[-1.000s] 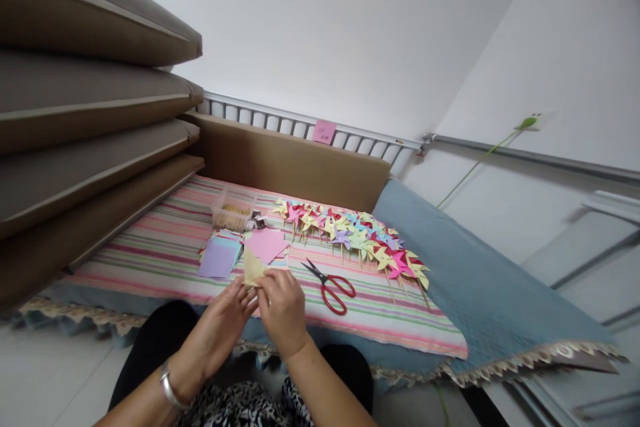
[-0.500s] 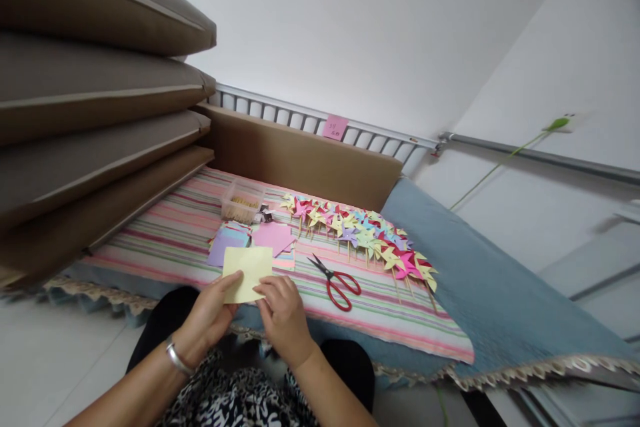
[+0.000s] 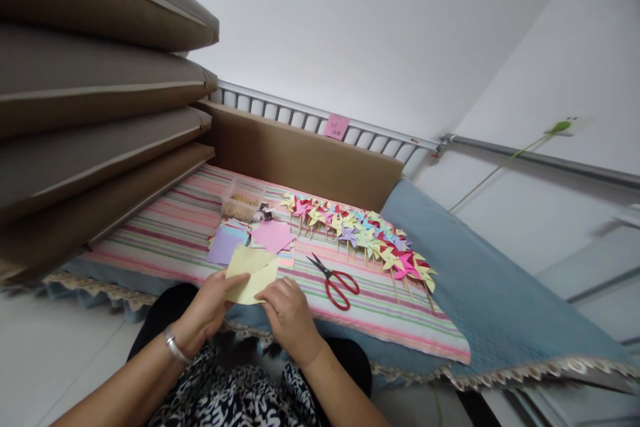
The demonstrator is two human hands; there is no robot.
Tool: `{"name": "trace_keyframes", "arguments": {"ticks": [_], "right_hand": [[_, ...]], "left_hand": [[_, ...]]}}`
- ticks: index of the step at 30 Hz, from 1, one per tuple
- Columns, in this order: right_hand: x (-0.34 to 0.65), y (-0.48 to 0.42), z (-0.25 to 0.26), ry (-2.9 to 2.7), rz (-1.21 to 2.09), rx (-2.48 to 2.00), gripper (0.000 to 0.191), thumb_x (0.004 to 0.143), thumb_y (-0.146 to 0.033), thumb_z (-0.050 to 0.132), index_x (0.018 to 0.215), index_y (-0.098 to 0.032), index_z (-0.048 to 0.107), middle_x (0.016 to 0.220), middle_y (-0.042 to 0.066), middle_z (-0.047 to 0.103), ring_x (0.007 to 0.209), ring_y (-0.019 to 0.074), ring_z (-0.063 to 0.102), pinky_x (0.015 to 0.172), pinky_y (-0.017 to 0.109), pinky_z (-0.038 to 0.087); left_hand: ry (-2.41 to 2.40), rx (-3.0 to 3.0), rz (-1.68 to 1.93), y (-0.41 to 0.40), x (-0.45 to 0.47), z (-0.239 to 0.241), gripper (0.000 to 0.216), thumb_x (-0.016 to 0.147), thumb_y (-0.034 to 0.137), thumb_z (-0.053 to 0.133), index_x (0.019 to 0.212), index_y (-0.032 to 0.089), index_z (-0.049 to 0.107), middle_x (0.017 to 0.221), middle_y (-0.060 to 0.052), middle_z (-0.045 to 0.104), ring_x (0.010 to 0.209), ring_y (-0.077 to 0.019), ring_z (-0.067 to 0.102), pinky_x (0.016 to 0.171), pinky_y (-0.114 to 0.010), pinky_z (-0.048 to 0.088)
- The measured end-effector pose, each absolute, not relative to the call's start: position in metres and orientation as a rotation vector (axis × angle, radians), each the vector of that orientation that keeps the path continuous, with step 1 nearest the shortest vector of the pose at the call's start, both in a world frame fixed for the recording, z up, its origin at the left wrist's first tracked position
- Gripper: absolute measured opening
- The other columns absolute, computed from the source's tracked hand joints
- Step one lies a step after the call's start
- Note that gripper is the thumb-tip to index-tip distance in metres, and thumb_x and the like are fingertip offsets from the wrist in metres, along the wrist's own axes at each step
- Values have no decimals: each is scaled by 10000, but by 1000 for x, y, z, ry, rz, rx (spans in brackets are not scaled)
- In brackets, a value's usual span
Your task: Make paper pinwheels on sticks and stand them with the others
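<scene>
A pale yellow paper square (image 3: 249, 273) is held between both hands at the near edge of the striped cloth (image 3: 170, 227), one corner folded up across it. My left hand (image 3: 207, 307) pinches its left side, a silver bracelet on the wrist. My right hand (image 3: 287, 310) grips its lower right edge with closed fingers. Just beyond the paper lie loose coloured paper squares (image 3: 250, 239), purple and pink. Red-handled scissors (image 3: 334, 279) rest on the cloth to the right of my right hand.
A row of several paper pinwheels on sticks (image 3: 365, 237) runs from the middle to the right. A clear plastic box of sticks (image 3: 242, 201) sits behind the papers. Stacked brown cushions (image 3: 90, 100) rise on the left; a blue quilt (image 3: 480, 293) covers the right.
The folded yellow paper was opened into a flat square half a second ago; now one corner is folding over diagonally. Both hands have stayed at the near edge of the cloth.
</scene>
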State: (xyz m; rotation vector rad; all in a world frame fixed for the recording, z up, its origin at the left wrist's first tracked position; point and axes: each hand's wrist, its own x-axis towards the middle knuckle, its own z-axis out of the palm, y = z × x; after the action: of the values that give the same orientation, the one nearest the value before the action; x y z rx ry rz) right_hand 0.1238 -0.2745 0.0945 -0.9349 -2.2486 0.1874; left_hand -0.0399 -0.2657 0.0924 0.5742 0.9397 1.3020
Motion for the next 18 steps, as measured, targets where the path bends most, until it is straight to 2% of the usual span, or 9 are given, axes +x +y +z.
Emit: {"name": "trace_keyframes", "arguments": {"ticks": [6, 12, 18], "right_hand": [[118, -272, 99, -2164, 411, -1086, 63, 816, -162, 626, 790, -195, 672, 765, 14, 661, 776, 159, 586, 699, 247, 402], [110, -266, 102, -1939, 639, -1357, 60, 762, -184, 651, 705, -196, 663, 678, -18, 673, 657, 129, 612, 603, 202, 389], [106, -263, 107, -1910, 684, -1458, 73, 750, -212, 622, 699, -200, 673, 656, -10, 689, 632, 137, 627, 566, 200, 377]], "left_hand": [[1037, 750, 1289, -264, -40, 86, 351, 526, 244, 779, 816, 73, 681, 637, -58, 711, 542, -161, 584, 532, -247, 428], [1092, 890, 1259, -264, -40, 87, 359, 550, 278, 767, 840, 81, 689, 613, -36, 698, 537, -161, 574, 538, -248, 413], [1069, 912, 1237, -263, -40, 87, 361, 561, 293, 760, 853, 92, 695, 631, -39, 703, 546, -170, 588, 557, -257, 425]]}}
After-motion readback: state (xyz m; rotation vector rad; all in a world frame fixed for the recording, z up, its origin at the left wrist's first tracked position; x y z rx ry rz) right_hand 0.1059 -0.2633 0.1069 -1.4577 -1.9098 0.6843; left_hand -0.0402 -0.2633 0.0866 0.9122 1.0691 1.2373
